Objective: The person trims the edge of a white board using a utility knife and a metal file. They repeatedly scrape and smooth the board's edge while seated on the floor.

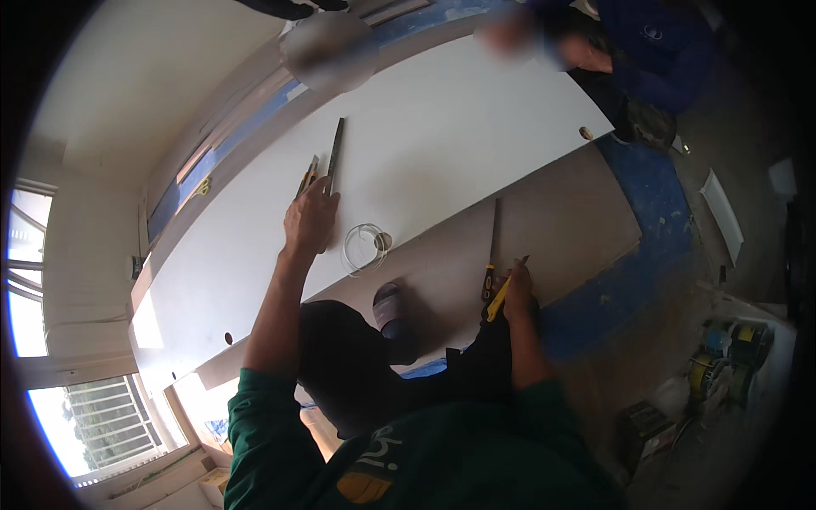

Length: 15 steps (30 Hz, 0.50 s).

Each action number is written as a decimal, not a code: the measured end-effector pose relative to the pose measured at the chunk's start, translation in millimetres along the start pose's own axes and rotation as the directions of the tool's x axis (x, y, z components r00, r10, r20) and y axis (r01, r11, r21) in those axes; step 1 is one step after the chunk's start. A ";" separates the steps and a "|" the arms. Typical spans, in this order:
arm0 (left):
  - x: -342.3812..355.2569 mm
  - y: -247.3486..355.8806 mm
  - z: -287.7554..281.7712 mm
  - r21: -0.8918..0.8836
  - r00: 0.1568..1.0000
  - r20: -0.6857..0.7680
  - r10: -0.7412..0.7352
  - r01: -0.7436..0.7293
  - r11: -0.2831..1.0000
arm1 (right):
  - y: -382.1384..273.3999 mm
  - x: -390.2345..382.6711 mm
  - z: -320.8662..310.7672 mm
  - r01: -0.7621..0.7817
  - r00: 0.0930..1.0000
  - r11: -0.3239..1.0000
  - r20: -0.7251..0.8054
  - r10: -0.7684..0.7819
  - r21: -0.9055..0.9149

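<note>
- Slim tools point(307, 176) are lying on the white panel point(476, 110), just beside the left hand point(311, 216).
- That hand is covering the near end of a dark bar point(337, 146); I cannot tell whether its fingers are gripping.
- A wire coil point(347, 248) is resting near the panel's edge.
- A saw point(494, 234) is pointing away across the brown board point(569, 217).
- The right hand point(518, 287) is pinching a yellow knife point(499, 303).

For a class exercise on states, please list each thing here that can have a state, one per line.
White board: flat, with holes
Wire: loosely coiled
Slipper: worn on a foot
Yellow tool: gripped in the right hand
Dark bar: at the left hand, grip unclear
Thin-bladed tool: blade bare
</note>
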<state>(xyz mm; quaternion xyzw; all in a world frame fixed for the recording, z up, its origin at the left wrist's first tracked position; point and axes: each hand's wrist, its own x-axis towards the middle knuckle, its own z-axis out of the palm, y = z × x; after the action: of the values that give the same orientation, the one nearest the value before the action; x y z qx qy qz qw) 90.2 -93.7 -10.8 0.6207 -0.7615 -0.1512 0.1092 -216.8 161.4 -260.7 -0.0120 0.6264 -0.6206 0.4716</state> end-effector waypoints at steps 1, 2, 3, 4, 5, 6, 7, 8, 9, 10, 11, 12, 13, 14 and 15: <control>3.8 0.6 4.2 -0.025 0.999 -0.035 0.039 -0.040 0.999 | -8.4 6.6 -2.2 0.065 0.996 0.998 -0.055 -0.066 -0.016; 2.6 -0.4 4.1 -0.110 0.995 -0.001 0.097 -0.096 0.989 | -23.7 8.1 1.6 0.156 0.987 0.987 -0.042 -0.158 -0.042; 6.5 -0.9 6.9 -0.106 0.981 -0.027 0.190 -0.192 0.976 | -48.7 17.1 9.7 0.261 0.965 0.963 -0.020 -0.263 -0.068; 4.7 -2.4 14.1 -0.055 0.957 -0.050 0.287 -0.290 0.956 | -67.3 27.4 7.8 0.343 0.938 0.930 -0.008 -0.347 -0.132; 2.3 12.2 16.8 -0.046 0.950 -0.002 0.311 -0.311 0.949 | -87.0 41.0 2.8 0.421 0.904 0.885 0.009 -0.428 -0.198; 0.6 25.3 18.3 -0.001 0.952 0.100 0.289 -0.290 0.957 | -107.7 51.9 2.6 0.474 0.870 0.853 -0.034 -0.492 -0.217; -1.1 25.6 24.5 -0.034 0.924 0.118 0.365 -0.363 0.931 | -127.3 59.6 4.8 0.520 0.835 0.822 -0.067 -0.547 -0.233; -1.0 20.7 33.2 -0.065 0.890 0.137 0.436 -0.431 0.900 | -144.6 68.0 6.0 0.563 0.798 0.783 -0.072 -0.598 -0.264; 2.2 16.8 39.9 -0.051 0.885 0.133 0.447 -0.444 0.894 | -162.7 80.7 5.4 0.607 0.755 0.737 -0.074 -0.652 -0.298; 8.3 13.5 48.8 -0.047 0.876 0.134 0.464 -0.462 0.885 | -178.3 98.1 1.1 0.644 0.690 0.678 -0.115 -0.715 -0.354; 14.6 11.4 53.9 -0.037 0.869 0.137 0.475 -0.475 0.879 | -189.5 114.8 -0.6 0.669 0.623 0.621 -0.147 -0.768 -0.408; 19.9 14.4 47.9 -0.095 0.909 0.186 0.374 -0.362 0.927 | -200.4 123.9 2.0 0.655 0.639 0.644 -0.166 -0.751 -0.395; 30.8 -7.2 49.4 0.042 0.918 0.164 0.361 -0.372 0.927 | -215.5 128.7 12.0 0.644 0.657 0.665 -0.172 -0.734 -0.377; 38.1 -18.6 47.9 0.175 0.924 0.144 0.355 -0.376 0.910 | -226.1 135.9 15.2 0.631 0.673 0.686 -0.183 -0.716 -0.362; 38.6 -26.3 50.6 0.302 0.960 0.159 0.232 -0.271 0.914 | -230.0 148.8 11.3 0.636 0.626 0.629 -0.178 -0.759 -0.447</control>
<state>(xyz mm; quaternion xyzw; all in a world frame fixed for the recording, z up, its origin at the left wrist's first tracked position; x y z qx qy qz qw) 88.3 -131.5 -68.3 0.5168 -0.8546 -0.0473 -0.0206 -423.7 10.7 -162.5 -0.2289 0.7409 -0.6287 0.0592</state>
